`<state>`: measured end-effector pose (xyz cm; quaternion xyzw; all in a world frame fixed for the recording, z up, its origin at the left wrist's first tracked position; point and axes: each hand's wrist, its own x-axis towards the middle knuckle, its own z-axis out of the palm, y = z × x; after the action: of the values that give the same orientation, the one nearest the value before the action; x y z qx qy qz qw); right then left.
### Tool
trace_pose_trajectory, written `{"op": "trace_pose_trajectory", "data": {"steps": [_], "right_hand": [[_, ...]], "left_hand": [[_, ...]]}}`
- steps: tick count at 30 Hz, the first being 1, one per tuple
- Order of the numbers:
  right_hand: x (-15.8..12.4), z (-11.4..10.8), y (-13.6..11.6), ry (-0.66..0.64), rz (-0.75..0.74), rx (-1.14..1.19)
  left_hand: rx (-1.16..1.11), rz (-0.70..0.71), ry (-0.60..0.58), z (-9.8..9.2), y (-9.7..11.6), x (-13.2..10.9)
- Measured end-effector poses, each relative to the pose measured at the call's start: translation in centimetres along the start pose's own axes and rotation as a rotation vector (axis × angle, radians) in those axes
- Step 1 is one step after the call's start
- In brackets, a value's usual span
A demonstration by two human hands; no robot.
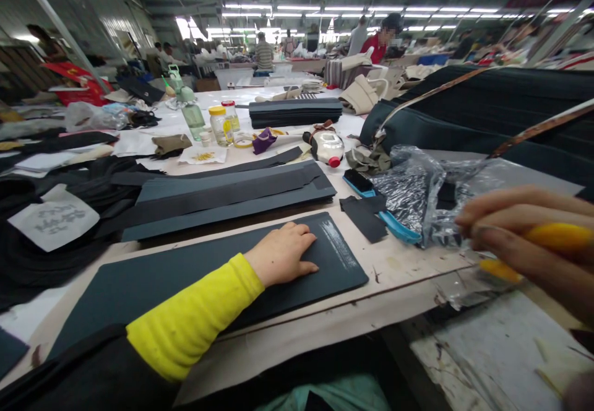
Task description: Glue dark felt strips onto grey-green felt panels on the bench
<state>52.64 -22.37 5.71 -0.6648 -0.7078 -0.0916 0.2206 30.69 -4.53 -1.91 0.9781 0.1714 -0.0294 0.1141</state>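
My left hand (282,253), in a yellow sleeve cuff, lies flat with fingers stretched on a dark blue-green panel (162,281) at the table's front edge. White streaks (336,241) mark the panel's right end, just beyond my fingertips. At the right edge, blurred, my right hand (533,237) is raised with its fingers closed around a yellow object (559,236); its kind does not show. Behind the panel lies a stack of similar dark panels (227,197) with black strips across it.
A blue-handled brush (400,228), black scraps (366,218) and crumpled clear plastic (408,176) lie right of the panel. Farther back are a white bottle with a red cap (327,146), jars (218,125) and a green bottle (191,114). Black cloth (106,213) is heaped left.
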Motion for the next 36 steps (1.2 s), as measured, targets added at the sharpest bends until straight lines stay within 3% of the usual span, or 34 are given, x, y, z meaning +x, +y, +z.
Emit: {"op": "trace_pose_trajectory", "data": {"steps": [2, 7, 10, 20, 27, 36], "right_hand": [[0.6, 2.2, 1.1, -0.095, -0.031, -0.008], [0.9, 9.6, 3.5, -0.346, -0.009, -0.372], [1.2, 11.3, 4.1, -0.4, 0.002, -0.397], [-1.1, 10.3, 4.1, -0.451, -0.015, -0.26], [-0.5, 9.7, 4.0, -0.455, -0.035, -0.178], [-1.5, 8.9, 4.8, -0.591, 0.007, -0.051]], "left_hand": [[0.003, 0.002, 0.003, 0.0, -0.1, 0.0], [0.008, -0.003, -0.01, -0.1, 0.0, 0.1], [0.011, -0.006, -0.014, -0.2, 0.0, 0.1], [0.03, 0.005, -0.02, -0.2, -0.1, 0.1], [0.032, 0.001, -0.028, -0.3, 0.0, 0.1], [0.039, -0.001, -0.035, -0.5, 0.1, 0.1]]}}
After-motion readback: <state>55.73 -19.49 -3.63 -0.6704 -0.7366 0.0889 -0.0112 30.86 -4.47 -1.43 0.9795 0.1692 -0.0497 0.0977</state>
